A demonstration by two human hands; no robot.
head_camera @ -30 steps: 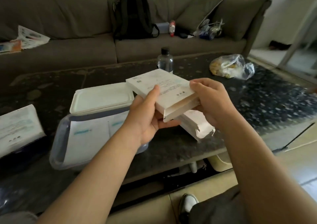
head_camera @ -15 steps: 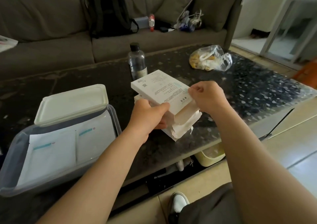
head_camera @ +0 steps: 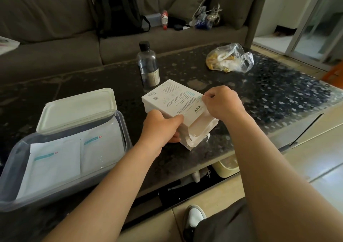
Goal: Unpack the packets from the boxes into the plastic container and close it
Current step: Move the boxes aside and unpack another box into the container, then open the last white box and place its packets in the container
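A white printed box [head_camera: 172,100] lies on top of another opened white box [head_camera: 199,132] on the dark table. My left hand [head_camera: 160,128] grips the near left end of the stacked boxes. My right hand [head_camera: 220,102] pinches the top box at its right edge, fingers curled. The clear plastic container [head_camera: 11,169] stands at the left with white packets [head_camera: 55,160] lying flat inside. Its white lid [head_camera: 78,110] rests loose across the container's far rim.
A water bottle [head_camera: 148,65] stands just behind the boxes. A plastic bag [head_camera: 230,59] with food lies at the far right of the glass table [head_camera: 278,97]. A sofa with a black backpack [head_camera: 117,9] runs along the back. My shoe [head_camera: 194,217] shows below the table edge.
The held box has come down onto the opened box on the table. My right hand shifted along the top box's right edge. The view swung right, so the container sits further left.
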